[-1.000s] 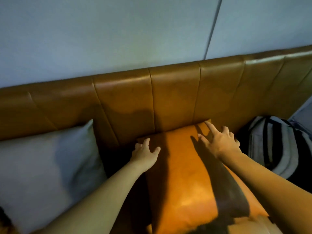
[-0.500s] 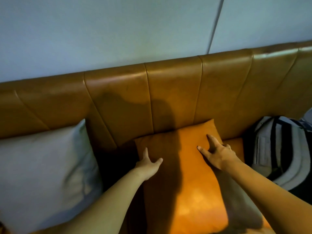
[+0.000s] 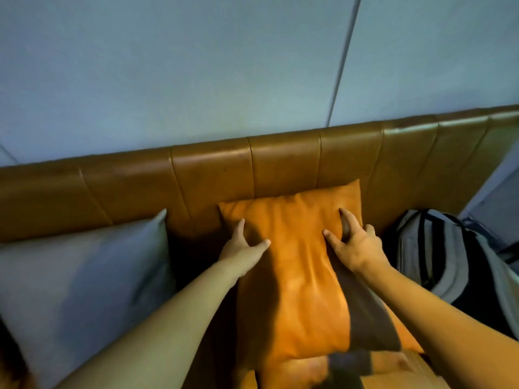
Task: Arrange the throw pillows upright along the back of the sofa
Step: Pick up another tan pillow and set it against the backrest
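An orange pillow (image 3: 297, 276) leans against the brown leather sofa back (image 3: 213, 178), its top corners reaching about halfway up the back. My left hand (image 3: 243, 245) presses on the pillow's upper left part with fingers spread. On the upper right part my right hand (image 3: 354, 245) does the same, fingertips denting the fabric. A grey pillow (image 3: 81, 284) stands to the left, also leaning on the sofa back. Neither hand grips anything.
A grey and black striped backpack (image 3: 446, 256) sits on the seat to the right of the orange pillow. A pale blue wall (image 3: 196, 66) rises behind the sofa. The orange seat cushion (image 3: 393, 372) shows below the pillow.
Both hands have pushed the orange pillow back and up against the sofa back. The view has tilted, showing more wall above.
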